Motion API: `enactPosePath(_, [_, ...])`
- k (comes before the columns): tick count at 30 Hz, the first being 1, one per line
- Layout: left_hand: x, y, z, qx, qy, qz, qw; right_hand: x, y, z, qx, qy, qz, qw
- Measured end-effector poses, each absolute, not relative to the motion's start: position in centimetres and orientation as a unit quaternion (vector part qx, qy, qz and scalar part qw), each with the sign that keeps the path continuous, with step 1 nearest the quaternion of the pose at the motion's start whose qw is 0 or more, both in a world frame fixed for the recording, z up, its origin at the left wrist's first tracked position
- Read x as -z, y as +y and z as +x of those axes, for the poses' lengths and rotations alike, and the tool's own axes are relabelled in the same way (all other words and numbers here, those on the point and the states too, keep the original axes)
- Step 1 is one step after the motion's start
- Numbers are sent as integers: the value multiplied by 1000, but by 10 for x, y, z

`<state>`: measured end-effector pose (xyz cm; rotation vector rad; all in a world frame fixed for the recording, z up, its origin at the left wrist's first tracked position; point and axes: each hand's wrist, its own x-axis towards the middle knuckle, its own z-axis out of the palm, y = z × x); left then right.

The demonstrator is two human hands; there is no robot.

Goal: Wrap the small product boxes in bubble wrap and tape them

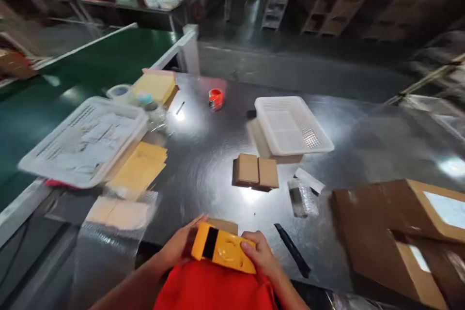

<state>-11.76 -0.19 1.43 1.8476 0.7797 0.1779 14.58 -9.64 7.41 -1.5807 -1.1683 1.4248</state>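
A yellow case-like object (232, 252) with a black band near its left end is held low at the front edge of the table, close to the red clothing. My left hand (183, 243) grips its left end, and my right hand (262, 254) wraps round its right end with the thumb on top. Just behind it lies a small brown piece of cardboard (223, 225), partly hidden. Two small brown boxes (248, 168) stand side by side farther back. To the right of my right hand rests a black cutter knife (292, 250).
White basket (294, 126) at the back; filled white tray (87, 140) at left beside yellow envelopes (140, 167). Orange tape (216, 99) lies at the back. Large cardboard boxes (378, 232) stand at right, bubble wrap (105, 252) front left. A green conveyor (119, 58) runs behind.
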Motion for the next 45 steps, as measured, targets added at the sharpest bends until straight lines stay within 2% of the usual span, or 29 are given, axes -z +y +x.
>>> enactPosePath(3, [-12,-5,-126,-61,274,817,503,-79,-85,159,-523,-514,-604,311])
enactPosePath(8, [-16,-1,-117,-88,230,862,444,-85,-83,176,-503,-550,-595,302])
enactPosePath(14, [-28,-6,-117,-81,263,861,428,-91,-81,177,-480,-570,-584,322])
enactPosePath(17, [-37,-14,-122,-109,332,831,433,-94,-79,175,-465,-571,-594,325])
enactPosePath(20, [-53,-24,-120,-224,499,689,476,-97,-78,174,-475,-569,-596,309])
enactPosePath(22, [-65,-29,-113,-278,576,533,554,-97,-77,174,-485,-564,-601,291])
enactPosePath(24, [-76,-30,-104,-291,571,410,649,-94,-77,175,-492,-553,-615,271])
enactPosePath(26, [-82,-27,-94,-294,547,370,691,-92,-78,175,-494,-543,-629,256])
enactPosePath(32, [-69,-23,-84,-333,585,398,623,-96,-76,167,-509,-539,-632,227])
enactPosePath(45, [-52,-11,-104,-179,705,521,446,-137,-61,145,-503,-517,-679,138])
